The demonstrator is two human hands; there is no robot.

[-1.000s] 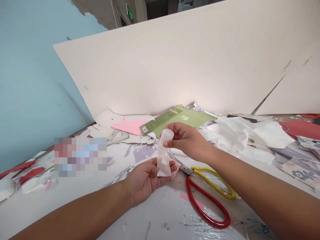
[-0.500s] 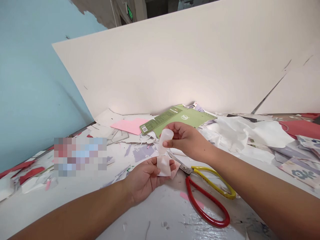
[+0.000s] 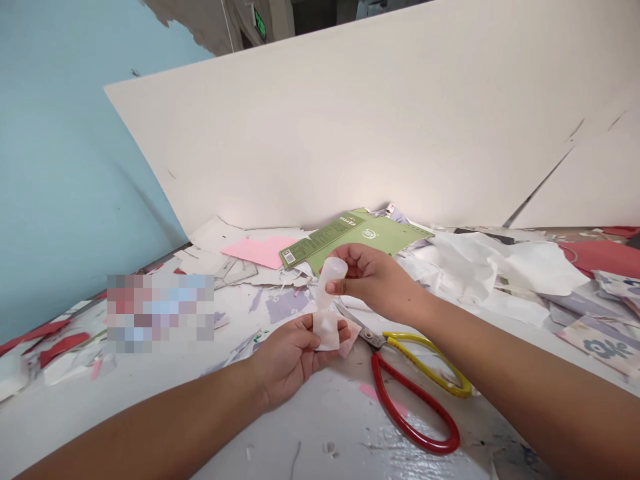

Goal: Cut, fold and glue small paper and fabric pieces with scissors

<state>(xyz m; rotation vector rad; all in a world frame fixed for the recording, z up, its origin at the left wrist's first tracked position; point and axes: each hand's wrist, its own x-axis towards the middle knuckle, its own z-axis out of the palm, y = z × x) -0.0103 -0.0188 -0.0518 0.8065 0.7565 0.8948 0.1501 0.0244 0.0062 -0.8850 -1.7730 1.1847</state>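
Note:
My left hand (image 3: 290,357) is closed round a small white folded paper piece (image 3: 326,331), pinched between thumb and fingers just above the table. My right hand (image 3: 373,277) hovers above it, gripping a small translucent plastic bottle (image 3: 330,277) tipped downward so its lower end meets the paper. Red and yellow handled scissors (image 3: 417,393) lie on the table just right of my left hand, blades pointing toward it.
A large white board (image 3: 380,127) leans along the back. A green printed card (image 3: 357,240) and a pink sheet (image 3: 260,252) lie behind my hands. Crumpled white paper (image 3: 480,267) and red scraps (image 3: 600,257) cover the right; paper scraps litter the left.
Almost nothing has moved. My left hand has shifted the paper piece very slightly; the right hand keeps the bottle against it.

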